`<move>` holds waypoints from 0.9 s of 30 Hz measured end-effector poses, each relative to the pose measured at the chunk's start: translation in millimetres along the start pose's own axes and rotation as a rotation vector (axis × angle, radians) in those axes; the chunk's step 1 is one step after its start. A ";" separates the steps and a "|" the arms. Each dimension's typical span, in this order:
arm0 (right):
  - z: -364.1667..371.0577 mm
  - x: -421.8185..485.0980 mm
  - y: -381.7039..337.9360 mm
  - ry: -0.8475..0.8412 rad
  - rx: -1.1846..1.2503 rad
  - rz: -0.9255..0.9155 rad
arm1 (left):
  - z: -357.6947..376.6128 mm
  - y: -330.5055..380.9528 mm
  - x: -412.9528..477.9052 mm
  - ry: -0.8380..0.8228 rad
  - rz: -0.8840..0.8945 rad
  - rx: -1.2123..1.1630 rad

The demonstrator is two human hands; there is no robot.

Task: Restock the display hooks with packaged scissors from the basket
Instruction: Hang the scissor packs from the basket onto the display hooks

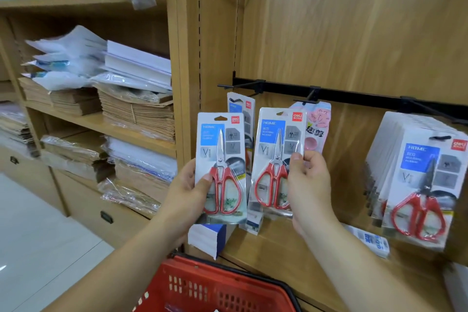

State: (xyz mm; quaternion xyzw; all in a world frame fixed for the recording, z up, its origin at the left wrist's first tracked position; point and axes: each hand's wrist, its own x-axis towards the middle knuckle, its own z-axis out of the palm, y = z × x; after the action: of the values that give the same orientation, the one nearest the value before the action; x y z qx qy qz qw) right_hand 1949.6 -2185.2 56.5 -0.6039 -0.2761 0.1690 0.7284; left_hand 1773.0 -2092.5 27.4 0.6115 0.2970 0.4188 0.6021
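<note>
Left pack of scissors point(220, 149): upright in front of the wooden panel point(354, 33), below the rail, not yet on a hook; the left hand point(187, 190) has its grip closed on the lower left edge, with the thumb on the front.
Right pack of scissors point(272, 139): just beside the first and a little tilted; the right hand point(309, 180) has its grip closed on the right edge in a pinch.
Material: stiff printed card under a clear, glossy blister; steel blades, red loop handles; flat, and probably slippery.
Hang hole point(221, 118): a small slot at the top of the card.
Hooks: thin black wire prongs point(243, 86) on a black rail point(354, 96); one similar hung pack point(240, 106) seems to hang at the left, a pink pack point(319, 119) is in the middle, and a thick stack point(417, 180) is at the right.
Risk, drop: both hands are busy, so none is free to steady a pack; a pinched pack could slide out and fall.
Risk, miss: if the slot misses the prong tip, the card may bend or tear; a push could knock the hung pack off.
Risk, mixing: the pink pack's hook is the wrong place.
Basket point(228, 291): red perforated plastic, below the hands; its inside is mostly hidden.
</note>
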 end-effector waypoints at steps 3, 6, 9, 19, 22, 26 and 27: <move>4.0 1.1 -2.6 -0.003 0.065 0.006 | -1.9 5.5 13.2 0.017 0.093 0.045; 11.9 0.1 -10.6 -0.003 0.074 -0.011 | 2.1 8.9 30.1 0.019 0.152 0.066; 19.0 2.2 -19.5 0.002 0.050 -0.017 | 7.4 11.5 44.5 0.027 0.184 0.123; 27.9 12.5 -13.9 -0.005 -0.017 -0.030 | 10.8 10.1 87.7 0.058 0.162 0.302; 24.3 15.7 -9.3 0.023 -0.047 -0.069 | 13.5 5.7 99.5 0.109 0.190 0.499; 8.1 18.4 -9.1 0.003 -0.033 -0.089 | 18.1 -0.7 95.2 0.173 0.169 0.598; 4.4 17.6 -8.2 -0.009 -0.027 -0.083 | 21.2 0.2 86.9 0.179 0.189 0.556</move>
State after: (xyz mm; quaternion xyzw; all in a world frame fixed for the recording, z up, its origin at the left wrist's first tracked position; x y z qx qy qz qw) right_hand 1960.1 -2173.3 68.5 -0.6007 -0.3067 0.1377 0.7254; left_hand 1832.5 -2027.5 42.6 0.7385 0.3937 0.4279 0.3414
